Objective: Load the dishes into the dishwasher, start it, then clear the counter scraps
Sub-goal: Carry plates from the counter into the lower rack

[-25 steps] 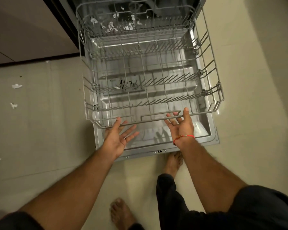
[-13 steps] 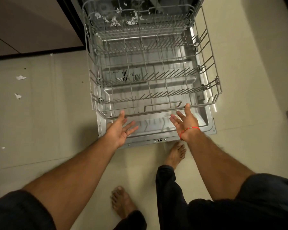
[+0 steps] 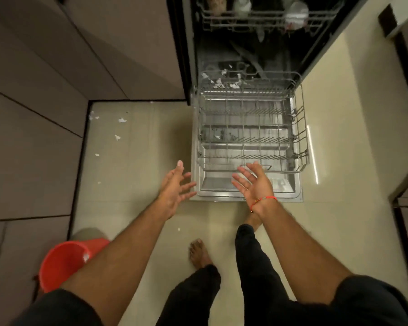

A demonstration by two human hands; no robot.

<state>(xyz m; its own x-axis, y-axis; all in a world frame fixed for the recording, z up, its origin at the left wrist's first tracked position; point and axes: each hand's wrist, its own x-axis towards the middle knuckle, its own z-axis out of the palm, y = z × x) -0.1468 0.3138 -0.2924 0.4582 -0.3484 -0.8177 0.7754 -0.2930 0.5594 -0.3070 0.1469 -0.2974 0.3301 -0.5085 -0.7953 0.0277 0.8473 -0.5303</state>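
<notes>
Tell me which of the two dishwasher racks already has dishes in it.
The upper rack, still inside the machine at the top of the view, holds pale, blurred items. The lower rack, pulled out over the open door, holds no dishes, only small white scraps at its back edge.

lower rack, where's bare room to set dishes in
The whole lower rack is bare between its tine rows, from front rail to back. Crowded: white scraps along its back edge, and the upper rack holding items.
</notes>
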